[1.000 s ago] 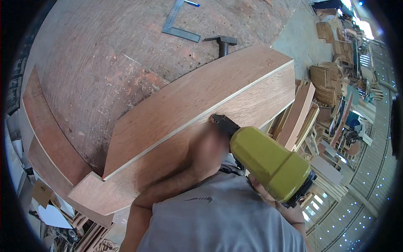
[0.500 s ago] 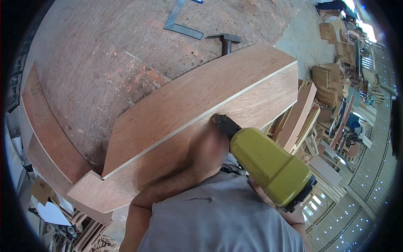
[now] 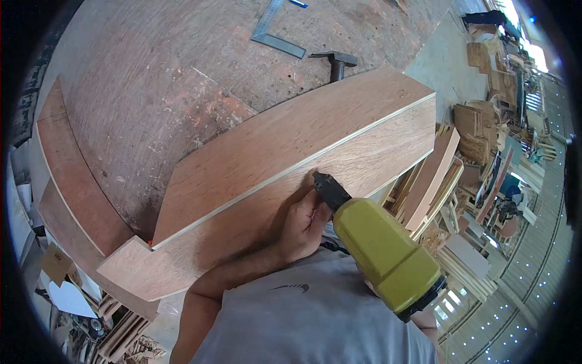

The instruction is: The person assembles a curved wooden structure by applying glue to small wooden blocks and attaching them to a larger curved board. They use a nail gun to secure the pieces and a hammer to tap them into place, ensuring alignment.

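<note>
A yellow-green nail gun (image 3: 388, 249) with a black nose slants across the lower middle. Its nose tip is at the side face of a long wooden box-like piece (image 3: 364, 151) with pale plywood edges; whether it presses on the wood I cannot tell. My right hand (image 3: 365, 280) is mostly hidden beneath the gun's body and holds it up from below. Close beside the nose, my left hand (image 3: 303, 224) is closed, with curled fingers and thumb near the black metal. What those fingers hold, if anything, is hidden. My left forearm lies along the piece's side.
Beyond the piece, a hammer (image 3: 336, 64) and a metal try square (image 3: 276, 39) lie on the worn worktable (image 3: 151, 91). A curved wooden part (image 3: 79, 176) is at the left. Stacked boards (image 3: 433, 179) stand at right, with more timber behind.
The whole view has shifted slightly, so the table's things sit a little farther right and lower. The gun's rear end has swung down and left. Its nose stays at about the same spot on the wood.
</note>
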`<state>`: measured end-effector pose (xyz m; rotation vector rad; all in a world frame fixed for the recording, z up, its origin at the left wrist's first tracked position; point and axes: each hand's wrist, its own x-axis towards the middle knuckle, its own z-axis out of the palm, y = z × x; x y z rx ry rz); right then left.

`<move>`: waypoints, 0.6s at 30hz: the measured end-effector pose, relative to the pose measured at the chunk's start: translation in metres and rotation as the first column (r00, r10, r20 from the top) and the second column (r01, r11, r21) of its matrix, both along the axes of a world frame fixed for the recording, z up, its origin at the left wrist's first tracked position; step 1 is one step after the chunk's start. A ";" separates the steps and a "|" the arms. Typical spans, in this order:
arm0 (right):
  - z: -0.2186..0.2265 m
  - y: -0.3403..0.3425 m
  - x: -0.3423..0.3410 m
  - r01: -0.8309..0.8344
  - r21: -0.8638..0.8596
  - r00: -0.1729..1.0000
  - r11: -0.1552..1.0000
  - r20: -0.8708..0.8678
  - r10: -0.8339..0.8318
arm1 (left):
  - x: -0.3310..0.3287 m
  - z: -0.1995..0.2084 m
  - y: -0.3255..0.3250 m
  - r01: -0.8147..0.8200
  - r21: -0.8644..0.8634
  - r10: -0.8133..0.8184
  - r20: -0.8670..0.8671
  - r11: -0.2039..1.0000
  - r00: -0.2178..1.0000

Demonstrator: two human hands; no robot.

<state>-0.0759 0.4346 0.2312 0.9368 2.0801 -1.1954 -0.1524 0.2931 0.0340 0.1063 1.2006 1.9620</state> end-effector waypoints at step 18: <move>0.011 -0.009 0.011 0.093 0.047 0.996 0.995 0.015 -0.093 | -0.003 -0.003 -0.003 0.074 -0.001 -0.073 0.109 0.997 0.991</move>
